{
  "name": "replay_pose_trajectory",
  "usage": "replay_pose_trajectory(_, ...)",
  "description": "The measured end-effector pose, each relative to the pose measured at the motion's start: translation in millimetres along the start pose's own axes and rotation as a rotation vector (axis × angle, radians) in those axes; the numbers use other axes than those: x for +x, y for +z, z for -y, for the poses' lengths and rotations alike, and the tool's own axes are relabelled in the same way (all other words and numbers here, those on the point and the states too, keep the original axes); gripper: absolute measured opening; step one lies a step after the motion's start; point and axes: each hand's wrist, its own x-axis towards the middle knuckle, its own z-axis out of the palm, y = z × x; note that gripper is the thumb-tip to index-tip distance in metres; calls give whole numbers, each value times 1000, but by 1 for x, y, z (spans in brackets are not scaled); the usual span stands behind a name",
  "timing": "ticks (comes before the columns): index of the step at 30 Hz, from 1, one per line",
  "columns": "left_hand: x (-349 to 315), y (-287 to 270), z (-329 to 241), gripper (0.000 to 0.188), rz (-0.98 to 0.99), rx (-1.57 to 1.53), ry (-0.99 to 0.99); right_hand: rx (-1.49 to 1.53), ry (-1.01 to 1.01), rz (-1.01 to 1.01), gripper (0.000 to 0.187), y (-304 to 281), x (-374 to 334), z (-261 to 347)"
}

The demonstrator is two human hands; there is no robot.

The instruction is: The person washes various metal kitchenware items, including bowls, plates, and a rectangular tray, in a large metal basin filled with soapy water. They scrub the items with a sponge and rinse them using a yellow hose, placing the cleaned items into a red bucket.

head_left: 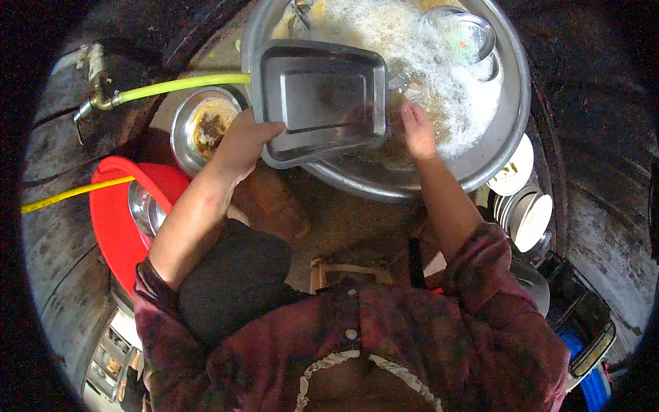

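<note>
My left hand point(244, 141) grips a dark rectangular tray point(326, 103) by its near left edge, with the thumb over the rim. The tray is tilted above the left side of a large round metal basin point(412, 190) of foamy water point(384, 31). To the right of the tray, my right hand point(419, 130) is over the water, its fingers drawn together. Whatever those fingers may hold is too small or hidden to make out. Metal bowls point(473, 36) lie partly under the suds at the far right of the basin.
A yellow-green hose point(182, 85) runs from a wall tap point(103, 99) behind the tray. At left are a metal bowl with food scraps point(182, 130) and a red tub point(113, 226). Stacked white bowls point(532, 223) stand right of the basin. A low stool point(319, 271) is below.
</note>
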Motion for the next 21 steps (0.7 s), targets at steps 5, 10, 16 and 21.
replay_pose_trajectory(5, -7, 6, -13, 46, 63, -154, -19, 717, 349, 282, 26, -2, -4, 34)
replay_pose_trajectory(10, -5, -9, -26, 53, -57, 1162, 756, 640, 572, 550, 21, -39, 12, 45)
replay_pose_trajectory(16, -8, -5, -28, 19, 172, 1105, 592, 513, 403, 181, 33, -56, 57, 38)
replay_pose_trajectory(21, 5, -8, -21, 19, -79, -160, 139, -953, -119, -435, 37, -23, 58, -93)
